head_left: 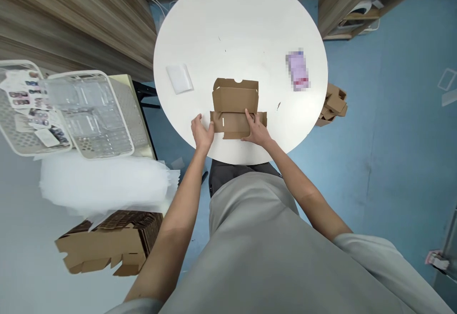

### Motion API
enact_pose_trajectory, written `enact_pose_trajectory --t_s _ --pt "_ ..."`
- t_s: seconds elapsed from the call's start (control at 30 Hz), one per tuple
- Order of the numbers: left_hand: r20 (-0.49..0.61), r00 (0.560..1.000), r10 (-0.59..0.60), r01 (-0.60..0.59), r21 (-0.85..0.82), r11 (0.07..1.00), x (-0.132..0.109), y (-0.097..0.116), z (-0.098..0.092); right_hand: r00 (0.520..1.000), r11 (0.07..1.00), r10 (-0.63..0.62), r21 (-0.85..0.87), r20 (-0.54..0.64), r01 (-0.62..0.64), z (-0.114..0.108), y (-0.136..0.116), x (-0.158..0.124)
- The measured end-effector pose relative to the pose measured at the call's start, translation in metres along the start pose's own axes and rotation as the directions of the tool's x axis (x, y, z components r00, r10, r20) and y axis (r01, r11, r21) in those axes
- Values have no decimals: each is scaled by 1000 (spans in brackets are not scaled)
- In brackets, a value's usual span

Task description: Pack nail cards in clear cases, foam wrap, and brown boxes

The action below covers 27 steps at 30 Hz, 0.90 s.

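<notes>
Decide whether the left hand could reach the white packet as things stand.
Probably yes: nothing seems to block the way from the left hand across the tabletop to the white packet.

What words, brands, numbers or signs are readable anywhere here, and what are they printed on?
None can be read.
Purple rectangular item on the round white table: blurred into blocks, unreadable.
Small printed paper cards in the leftmost white plastic basket: any lettering is too small to read.
Partly folded brown cardboard box: no print visible.

A plain grey fabric shirt (257,238) with loose short sleeves (378,261) spans bottom centre; dark charcoal trousers (222,177) show near frame centre.
</notes>
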<state>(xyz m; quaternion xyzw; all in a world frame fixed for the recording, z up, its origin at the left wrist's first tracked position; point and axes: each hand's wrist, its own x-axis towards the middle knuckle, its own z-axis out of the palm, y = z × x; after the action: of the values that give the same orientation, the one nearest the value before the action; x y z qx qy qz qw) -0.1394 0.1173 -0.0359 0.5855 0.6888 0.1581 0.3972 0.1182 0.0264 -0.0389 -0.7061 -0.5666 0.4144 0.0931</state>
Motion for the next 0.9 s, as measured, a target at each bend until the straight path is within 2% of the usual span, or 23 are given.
enact_pose_trajectory --t_s 0.07,0.13,0.23,0.3,0.37,0.47,0.57,0.73,0.9 --pt "114 986 -125 135 -80 988 2 -6 0 1000 1000 -10 10 0 10 -2 0 2" --pt "219 964 -148 187 -166 968 4 -8 5 1000 1000 -20 20 6 20 -6 0 5" --pt "243 961 -133 195 -251 948 3 -2 15 1000 1000 -8 17 25 7 -12 -2 11" --pt "259 957 -131 196 -246 949 1 6 21 999 1000 8 4 53 -8 -15 -3 15" --pt "233 964 -124 166 -166 972 -1 15 27 996 1000 21 -9 85 -21 -17 -4 19" --pt "129 987 -99 96 27 995 -3 27 33 993 999 33 -30 111 -29 -17 -6 21" --pt "107 992 -60 42 162 986 -3 34 35 993 998 36 -46 115 -31 -16 -8 19" --pt "126 991 -53 17 274 962 -1 40 36 993 997 49 -65 107 -42 -20 -13 15" --pt "129 989 -68 25 308 951 -2 42 36 995 994 67 -95 77 -59 -30 -17 15"
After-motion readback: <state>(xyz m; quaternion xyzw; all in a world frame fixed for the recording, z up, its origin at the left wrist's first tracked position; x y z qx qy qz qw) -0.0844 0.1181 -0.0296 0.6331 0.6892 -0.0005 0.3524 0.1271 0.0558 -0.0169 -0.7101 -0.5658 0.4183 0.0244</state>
